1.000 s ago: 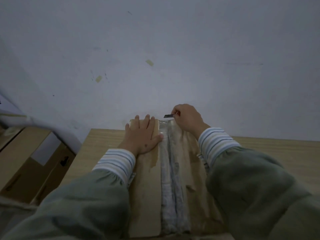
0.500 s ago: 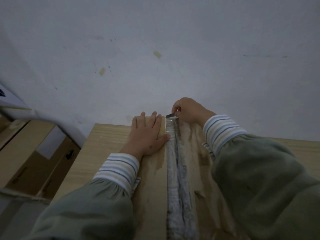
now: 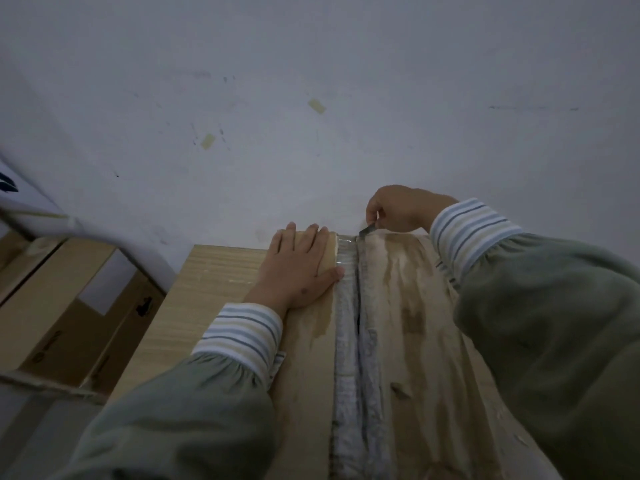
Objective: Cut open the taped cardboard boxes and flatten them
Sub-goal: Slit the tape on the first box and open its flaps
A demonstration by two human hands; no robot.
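A brown cardboard box (image 3: 412,306) with dark stains lies on a wooden table, running away from me. A strip of clear tape (image 3: 346,341) covers its centre seam, and a dark slit shows along the seam. My left hand (image 3: 298,268) lies flat on the left flap near the far end, thumb at the tape's edge. My right hand (image 3: 405,207) pinches a small dark blade (image 3: 367,231) whose tip sits at the far end of the seam.
The wooden table (image 3: 214,282) stands against a white wall (image 3: 311,98). More cardboard boxes (image 3: 69,306) are stacked on the floor at the left, below a white object. My green sleeves cover the near part of the box.
The view has shifted, so the box sits further right in frame. The blade stays at the far end of the seam, and my right hand has angled it down onto the tape.
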